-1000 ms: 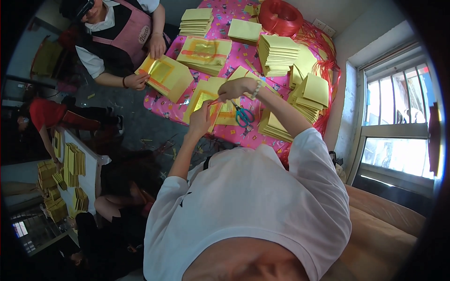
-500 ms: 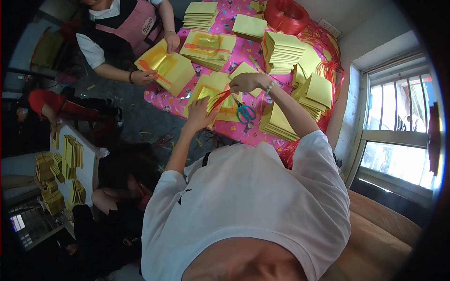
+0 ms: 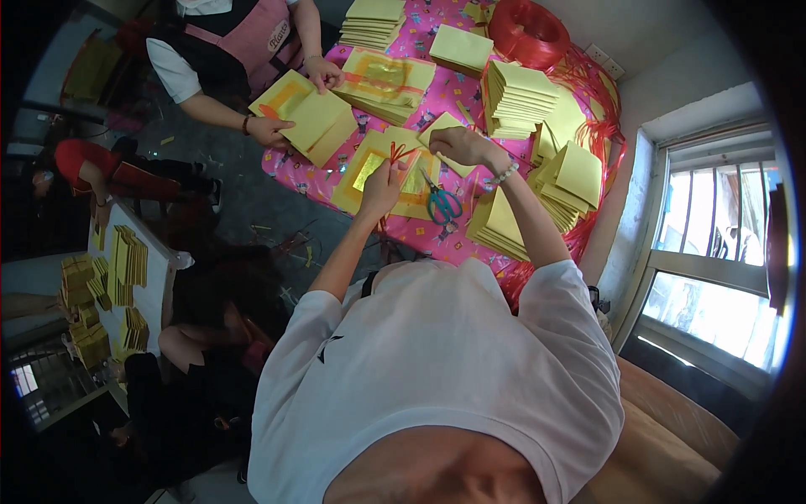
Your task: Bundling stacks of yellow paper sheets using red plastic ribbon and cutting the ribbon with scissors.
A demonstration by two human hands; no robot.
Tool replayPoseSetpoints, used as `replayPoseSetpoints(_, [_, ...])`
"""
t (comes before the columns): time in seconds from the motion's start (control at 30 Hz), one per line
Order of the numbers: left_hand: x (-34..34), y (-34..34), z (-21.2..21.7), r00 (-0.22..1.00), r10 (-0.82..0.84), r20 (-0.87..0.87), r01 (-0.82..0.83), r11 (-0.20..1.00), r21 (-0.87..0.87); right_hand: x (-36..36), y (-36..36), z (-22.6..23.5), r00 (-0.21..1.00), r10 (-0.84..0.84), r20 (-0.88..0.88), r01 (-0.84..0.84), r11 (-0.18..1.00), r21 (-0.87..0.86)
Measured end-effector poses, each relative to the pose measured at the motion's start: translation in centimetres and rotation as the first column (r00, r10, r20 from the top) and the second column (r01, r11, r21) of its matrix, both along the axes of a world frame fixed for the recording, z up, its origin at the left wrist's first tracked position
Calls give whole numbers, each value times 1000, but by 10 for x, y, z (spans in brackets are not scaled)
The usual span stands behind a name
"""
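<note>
My left hand is closed around a loop of red ribbon, low over a stack of yellow paper with a gold foil patch and an orange border. To its right, my right hand, beaded bracelet at the wrist, is closed and pulls on the ribbon's other part; its fingertips are partly hidden. Just below my right hand lie scissors with teal handles, their blades pointing up toward the ribbon. A small sheaf of plain yellow paper sits under and behind my right hand.
Several yellow paper stacks stand on the pink patterned tablecloth. A red ribbon roll lies at the back, its strands trailing down the right edge. At left, a person in a pink apron handles yellow sheets. A white table holds more bundles.
My left hand has risen off the paper and closed on the ribbon, which now forms a loop. My right hand has shifted slightly right. The co-worker's hands have moved on the yellow sheets.
</note>
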State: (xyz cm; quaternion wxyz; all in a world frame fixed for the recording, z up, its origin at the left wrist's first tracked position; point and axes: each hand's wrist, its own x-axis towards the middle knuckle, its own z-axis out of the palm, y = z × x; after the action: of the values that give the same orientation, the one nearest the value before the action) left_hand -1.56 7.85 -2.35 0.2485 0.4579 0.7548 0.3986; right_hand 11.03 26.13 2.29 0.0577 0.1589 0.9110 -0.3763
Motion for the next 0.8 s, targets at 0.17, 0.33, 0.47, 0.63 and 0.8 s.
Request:
replayPoseSetpoints(0.17, [18,19,-16,871,49,489,-102,991,82,-13,-45,-30,777,-518,-358,473,856,-211])
replayPoseSetpoints(0.33, [40,32,8,934,81,349,-129,985,118,-33,-82,-55,487,-870,-78,386,295,-874])
replayPoseSetpoints(0.47, [32,34,10,991,119,56,-128,969,210,-32,-91,-38,539,-830,-141,357,377,-855])
replayPoseSetpoints(0.63, [9,40,48,682,41,731,-447,814,371,-29,-93,-41,785,-606,-128,87,313,-946])
replayPoseSetpoints(0.8, [-56,3,62,240,-159,958,-596,754,275,-13,-95,-11,997,-70,-30,0,392,-920])
